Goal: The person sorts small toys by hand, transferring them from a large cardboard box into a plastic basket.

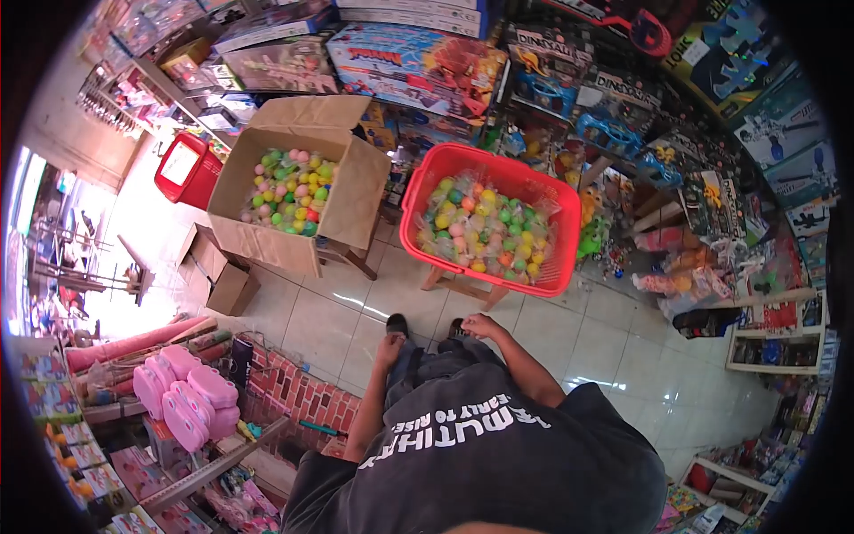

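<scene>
My left hand [389,348] hangs low beside my dark trousers, its fingers curled in; whatever they hold, if anything, is hidden. My right hand [480,327] is bent in front of my legs with the fingers drawn together, too small to show what is in them. Beyond my hands stands a red plastic basket [566,233] on a wooden stool [471,289], filled with bagged, colourful little balls [485,222]. To its left an open cardboard box [233,182] holds more such balls [289,191]. Neither hand touches the basket or the box.
Stacked toy boxes [418,71] line the shelf behind. A smaller carton [222,276] and another red basket [189,169] stand at left. Pink cases [191,396] and rolled material [133,343] lie at lower left. Packaged toys [712,200] crowd the right; glossy tiles [614,338] cover the floor.
</scene>
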Available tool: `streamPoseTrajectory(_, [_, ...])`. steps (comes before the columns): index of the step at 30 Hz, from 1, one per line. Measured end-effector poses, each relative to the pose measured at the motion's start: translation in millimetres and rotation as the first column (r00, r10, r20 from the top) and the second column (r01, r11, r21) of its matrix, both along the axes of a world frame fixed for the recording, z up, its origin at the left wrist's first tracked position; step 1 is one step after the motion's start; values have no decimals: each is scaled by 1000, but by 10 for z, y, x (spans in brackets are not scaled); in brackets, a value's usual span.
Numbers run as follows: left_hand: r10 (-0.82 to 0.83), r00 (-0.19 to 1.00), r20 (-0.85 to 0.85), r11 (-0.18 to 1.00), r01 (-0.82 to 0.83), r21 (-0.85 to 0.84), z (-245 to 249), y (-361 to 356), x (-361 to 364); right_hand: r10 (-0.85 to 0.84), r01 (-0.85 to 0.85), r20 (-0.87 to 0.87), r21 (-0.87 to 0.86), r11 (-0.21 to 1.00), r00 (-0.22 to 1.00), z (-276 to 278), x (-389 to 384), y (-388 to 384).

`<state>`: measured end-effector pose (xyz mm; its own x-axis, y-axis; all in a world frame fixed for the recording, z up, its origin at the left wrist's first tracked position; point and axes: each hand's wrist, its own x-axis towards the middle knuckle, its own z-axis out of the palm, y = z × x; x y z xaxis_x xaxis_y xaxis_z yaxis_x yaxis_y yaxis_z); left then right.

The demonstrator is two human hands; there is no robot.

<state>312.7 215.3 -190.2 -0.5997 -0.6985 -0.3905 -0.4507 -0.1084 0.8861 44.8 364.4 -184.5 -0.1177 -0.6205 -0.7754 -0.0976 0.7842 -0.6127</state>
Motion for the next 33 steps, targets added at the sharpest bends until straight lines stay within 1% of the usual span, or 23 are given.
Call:
streamPoseTrajectory(2, [103,989,102,976,-120,182,-144,-55,241,-99,99,15,27,995,995,-33,-12,57])
streamPoseTrajectory(3, [116,989,95,976,-132,175,-194,-87,368,-131,131,6,47,990,991,-21,-10,82])
streamPoseTrajectory(5, [63,943,326,993,-94,78,-270,-197,608,-153,153,-10,55,987,988,-18,20,89])
streamPoseTrajectory(7, [64,944,323,993,-92,73,-563,-335,884,-314,310,0,161,937,950,-45,113,50])
streamPoseTrajectory(8, [49,943,330,994,-79,78,-640,-422,1017,-304,300,2,155,941,953,-76,196,21])
streamPoseTrajectory(9, [62,943,328,993,-90,71,-574,-525,1095,-370,366,-2,161,917,929,-117,263,-34])
streamPoseTrajectory(11, [17,948,318,968,-95,231,-326,-726,1207,-482,478,-18,154,865,876,-95,429,-250])
streamPoseTrajectory(12, [31,948,317,968,-107,226,-241,-847,1269,-471,468,-17,149,871,882,-107,523,-395])
streamPoseTrajectory(14, [23,941,337,939,-136,317,-123,-1082,1404,-445,446,-24,56,893,895,-152,723,-667])
streamPoseTrajectory(16, [65,940,335,940,-170,296,-40,-1277,1538,-436,436,0,19,900,900,-10,965,-1056])
streamPoseTrajectory(20, [179,943,281,931,-255,262,42,-1626,1737,-142,151,92,-97,984,986,211,1345,-1868])
streamPoseTrajectory(21, [210,944,253,922,-277,272,176,-1687,1735,-131,140,95,-91,986,987,284,1412,-2045])
streamPoseTrajectory(22, [222,940,260,917,-292,273,233,-1754,1747,-2,16,89,-159,987,996,392,1480,-2233])
streamPoseTrajectory(23, [211,960,183,939,-251,234,293,-1809,1765,127,-107,77,-226,968,989,501,1555,-2411])
streamPoseTrajectory(24, [193,975,105,958,-211,193,335,-1849,1787,140,-118,85,-220,968,987,695,1634,-2573])
streamPoseTrajectory(25, [204,973,112,954,-223,199,402,-1888,1793,171,-139,125,-230,963,977,949,1697,-2721])
streamPoseTrajectory(27, [167,986,26,983,-168,68,573,-2007,1746,207,-165,163,-236,958,965,1359,1766,-2993])
streamPoseTrajectory(28, [173,985,27,982,-175,73,633,-2080,1713,200,-132,220,-287,949,955,1511,1788,-3111])
streamPoseTrajectory(29, [191,980,-49,982,-190,5,685,-2159,1680,193,-94,277,-333,938,942,1659,1802,-3222])
streamPoseTrajectory(30, [200,972,-124,976,-209,-60,752,-2239,1634,193,-96,279,-326,940,941,1815,1811,-3324])
streamPoseTrajectory(31, [203,972,-121,976,-211,-53,894,-2328,1561,161,-35,315,-371,928,935,1969,1810,-3427])
streamPoseTrajectory(32, [256,955,-147,961,-268,-68,1096,-2436,1473,132,27,352,-413,910,926,2109,1797,-3534])
streamPoseTrajectory(33, [308,936,-173,942,-325,-85,1286,-2571,1391,135,24,356,-409,912,925,2244,1776,-3646])
